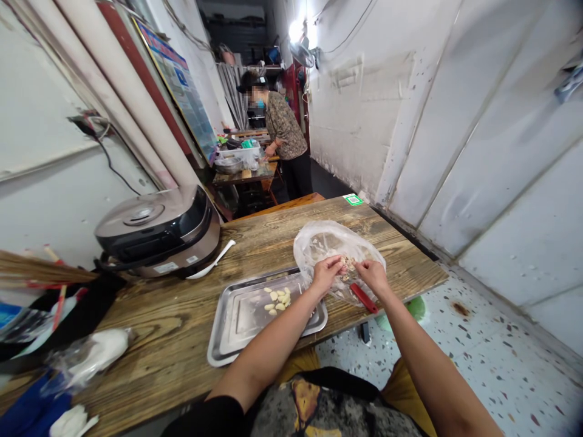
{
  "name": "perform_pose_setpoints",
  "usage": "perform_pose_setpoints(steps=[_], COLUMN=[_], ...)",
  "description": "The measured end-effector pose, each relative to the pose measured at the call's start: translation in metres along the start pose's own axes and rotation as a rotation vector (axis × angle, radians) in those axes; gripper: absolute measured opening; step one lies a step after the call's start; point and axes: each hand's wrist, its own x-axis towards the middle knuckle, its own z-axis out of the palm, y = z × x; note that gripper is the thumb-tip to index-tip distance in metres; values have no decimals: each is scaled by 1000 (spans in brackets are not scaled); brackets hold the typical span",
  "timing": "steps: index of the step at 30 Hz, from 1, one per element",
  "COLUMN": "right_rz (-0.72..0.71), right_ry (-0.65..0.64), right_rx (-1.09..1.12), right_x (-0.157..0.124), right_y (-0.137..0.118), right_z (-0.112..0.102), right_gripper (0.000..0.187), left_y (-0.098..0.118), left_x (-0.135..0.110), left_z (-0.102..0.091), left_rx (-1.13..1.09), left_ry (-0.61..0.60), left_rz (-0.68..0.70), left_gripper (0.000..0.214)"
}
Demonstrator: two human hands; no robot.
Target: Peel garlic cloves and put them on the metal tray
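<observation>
My left hand point(326, 273) and my right hand point(373, 275) meet over a clear plastic bag point(314, 233) spread on the wooden table. The fingers of both are pinched on a pale piece of garlic point(347, 262) between them; its exact shape is too small to make out. Scraps of dry skin seem to lie in the bag below. By my right wrist rests a red handle point(363, 298), perhaps of a small knife, its other end hidden. Left of my left forearm, several peeled garlic cloves point(279, 298) lie on a steel tray point(232, 303).
A rice cooker point(157, 233) stands at the table's left, with a white spoon point(212, 260) beside it. A plastic-wrapped white bundle point(98, 355) lies nearer me. Beyond the table, a person point(286, 130) bends over another table point(246, 176). The wall point(364, 109) runs along the right.
</observation>
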Motion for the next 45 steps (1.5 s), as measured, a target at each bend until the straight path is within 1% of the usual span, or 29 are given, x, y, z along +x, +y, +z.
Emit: perform_pose_setpoints(steps=[2, 4, 7, 12, 14, 16, 19, 22, 25, 30, 32, 33, 36, 37, 39, 41, 43, 45], right_rz=[-82, -114, -103, -33, -42, -85, -167, -205, -181, -97, -67, -57, -36, -28, -4, 20, 37, 26], right_ry=[-59, -124, -174, -218, -221, -204, -125, -58, -57, -120, -136, -137, -135, -135, -107, -47, 0, 13], right_rx=[83, 169, 220, 237, 187, 85, -83, -153, -76, 148, 211, 232, 258, 252, 163, 22, -88, -145], right_x=[-2, -4, -7, -7, -7, -9, -12, -15, -16, -12, -11, -10, -8, -7, -4, -1, 2, 3], right_y=[-6, -13, -22, -29, -32, -35, -42, -44, -41, -32, -29, -27, -23, -21, -15, -9, -4, -2], right_z=[-1, -2, -4, -8, -10, -12, -13, -11, -9, -4, -2, 0, 3, 3, 3, 1, -1, -3], right_gripper=[26, 29, 29, 25, 25, 25, 24, 23, 24, 26, 26, 26, 26, 26, 26, 27, 29, 34], left_y=[-4, -6, -9, -14, -15, -14, -12, -11, -10, 0, 4, 6, 7, 6, 6, 7, 9, 9], left_x=[1, 2, 3, 5, 5, 5, 5, 6, 6, -1, -4, -5, -5, -5, -4, -3, -2, -1], left_z=[-2, -3, -5, -9, -10, -10, -10, -10, -10, -4, 0, 2, 5, 5, 5, 3, 2, 1], left_rx=[62, 131, 242, 404, 424, 437, 469, 465, 451, 504, 478, 438, 226, 146, 18, -46, -55, -22], left_ry=[16, 8, -29, -84, -106, -134, -162, -193, -200, -194, -183, -182, -182, -166, -115, -75, -57, -35], left_rz=[15, 43, 106, 236, 272, 292, 316, 316, 307, 328, 306, 269, 110, 69, 17, -8, -20, -25], left_gripper=[42, 42, 40, 35, 33, 32, 31, 31, 33, 35, 35, 35, 35, 35, 37, 37, 37, 36])
